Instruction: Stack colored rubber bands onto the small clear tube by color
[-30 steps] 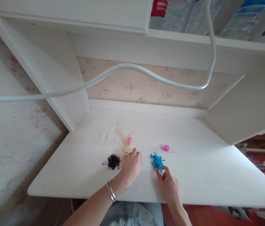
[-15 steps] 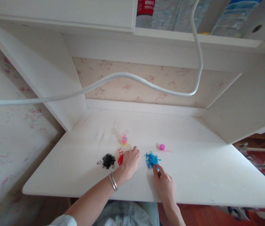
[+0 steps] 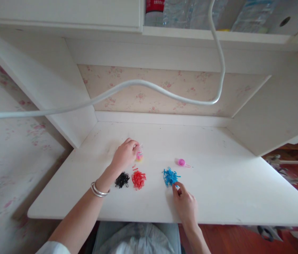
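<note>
The small upright bottle (image 3: 139,155), positioned nearer the tabletop's (image 3: 217,190) left edge than its right, is flanked at its upper left by the nearer left hand (image 3: 126,152), whose grip is curled, any hold being indeterminable.

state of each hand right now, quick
Left hand: fingers at the jar; whether closed on it, can't tell.
Right hand: fingertips at the blue bands; grip can't be told.
</note>
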The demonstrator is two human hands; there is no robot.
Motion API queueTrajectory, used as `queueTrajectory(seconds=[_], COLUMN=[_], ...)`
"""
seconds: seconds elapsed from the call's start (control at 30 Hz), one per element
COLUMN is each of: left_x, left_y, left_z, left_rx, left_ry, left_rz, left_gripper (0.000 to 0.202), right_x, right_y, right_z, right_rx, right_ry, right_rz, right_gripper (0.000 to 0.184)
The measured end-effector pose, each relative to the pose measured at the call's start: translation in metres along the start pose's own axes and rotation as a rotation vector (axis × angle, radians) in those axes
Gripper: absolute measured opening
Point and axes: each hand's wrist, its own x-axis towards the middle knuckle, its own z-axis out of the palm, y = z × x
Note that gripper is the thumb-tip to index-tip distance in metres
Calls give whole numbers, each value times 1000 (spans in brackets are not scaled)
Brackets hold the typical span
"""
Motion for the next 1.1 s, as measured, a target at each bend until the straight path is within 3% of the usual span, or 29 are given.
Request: queueTrajectory(seconds=[0.17,0.4,0.57,0.7,0.8,0.9,1.1], left_x=[13,14,13,6,-12,-42,-111], left_y=[-10,-5,-4,-2,-2,-3,1], left_z=[6,8,4,-5,-9,-4,32], left_rx=[32,82,65,8,-104,-257,-537], left_ry=[-58,-132,-69,48,116,94,-144], left_rz=[-34,-79,-70,-55,-46,-63,-233], left_gripper=[20,26,24,22,21,23,29], right_x=[-3,-1,-1,0,3,6,20], right_y=[0,4,5,5,6,10,10], right_z=[1,6,6,6,3,-4,-20], right_rx=[13,56,47,78,176,288,392], right_ry=[13,35,53,79,80,61,112], right_rz=[-6,9,19,20,47,109,156], right_gripper=[34,35,36,37,40,43,48])
